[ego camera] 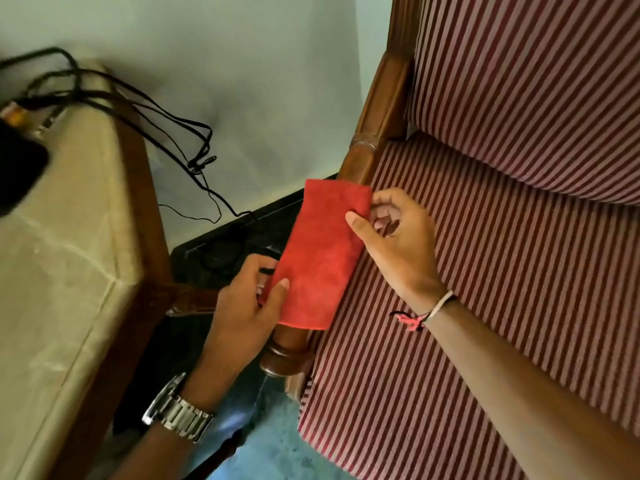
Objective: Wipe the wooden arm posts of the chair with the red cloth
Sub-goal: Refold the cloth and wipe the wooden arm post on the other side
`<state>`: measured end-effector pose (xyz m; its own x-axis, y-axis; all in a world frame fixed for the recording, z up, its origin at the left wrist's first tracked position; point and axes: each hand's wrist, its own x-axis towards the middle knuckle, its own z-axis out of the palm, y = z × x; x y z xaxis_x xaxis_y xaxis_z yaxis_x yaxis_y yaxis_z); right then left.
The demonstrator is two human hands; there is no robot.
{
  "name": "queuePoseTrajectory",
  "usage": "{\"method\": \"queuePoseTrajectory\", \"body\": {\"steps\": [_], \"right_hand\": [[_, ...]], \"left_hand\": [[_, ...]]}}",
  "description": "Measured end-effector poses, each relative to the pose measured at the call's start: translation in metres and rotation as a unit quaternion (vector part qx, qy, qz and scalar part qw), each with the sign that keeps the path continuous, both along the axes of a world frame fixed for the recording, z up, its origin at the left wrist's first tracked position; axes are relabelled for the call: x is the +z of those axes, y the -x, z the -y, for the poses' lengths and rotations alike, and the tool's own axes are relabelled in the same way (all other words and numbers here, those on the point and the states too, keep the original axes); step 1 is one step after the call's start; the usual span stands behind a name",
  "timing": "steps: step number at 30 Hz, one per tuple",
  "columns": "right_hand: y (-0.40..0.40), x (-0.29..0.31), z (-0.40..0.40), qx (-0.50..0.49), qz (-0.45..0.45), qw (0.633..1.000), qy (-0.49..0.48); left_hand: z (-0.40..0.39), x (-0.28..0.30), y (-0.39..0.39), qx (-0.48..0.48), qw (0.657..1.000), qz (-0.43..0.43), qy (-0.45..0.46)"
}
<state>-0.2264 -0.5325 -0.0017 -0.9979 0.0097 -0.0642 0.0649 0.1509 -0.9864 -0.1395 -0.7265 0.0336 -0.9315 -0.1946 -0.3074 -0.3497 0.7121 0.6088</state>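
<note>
A pale wall [214, 64] backs a tight corner where a striped chair [485, 237] stands beside a cream-topped table [62, 237]. A folded red cloth [322, 254] lies draped along the chair's wooden arm [377, 112], covering its middle stretch, with the turned front post [284, 355] showing just below the cloth's lower edge. The left hand [242, 306] pinches the cloth's lower left side, thumb on top and fingers curled beneath. The right hand [398, 240] grips the upper right edge between thumb and bent fingers, resting over the striped seat. A metal watch [180, 410] sits on the left wrist, a thread band [426, 313] on the right. Black cables [166, 123] trail off the table towards the dark floor [214, 244].
</note>
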Motion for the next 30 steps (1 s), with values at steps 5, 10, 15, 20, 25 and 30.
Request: {"method": "queuePoseTrajectory", "body": {"steps": [5,10,15,20,25,30], "right_hand": [[0.002,-0.025,-0.005,-0.039,0.014,0.999,-0.014],[-0.027,-0.086,-0.049,0.045,-0.060,0.907,-0.415],[-0.058,-0.151,-0.063,0.193,-0.005,0.797,-0.573],[-0.057,-0.176,-0.062,0.163,-0.033,0.787,-0.594],[-0.057,-0.180,-0.062,0.150,-0.043,0.783,-0.603],[-0.058,-0.180,-0.062,0.141,-0.046,0.784,-0.603]], "left_hand": [[-0.012,-0.007,0.003,-0.079,0.984,-0.002,0.163],[-0.041,-0.009,0.024,-0.212,0.954,-0.093,0.190],[-0.048,-0.039,0.043,-0.259,0.930,-0.054,0.254],[-0.045,-0.059,0.069,-0.290,0.923,-0.123,0.222],[-0.071,-0.056,0.149,-0.285,0.925,-0.149,0.203],[-0.050,-0.056,0.068,-0.284,0.925,-0.135,0.213]]}}
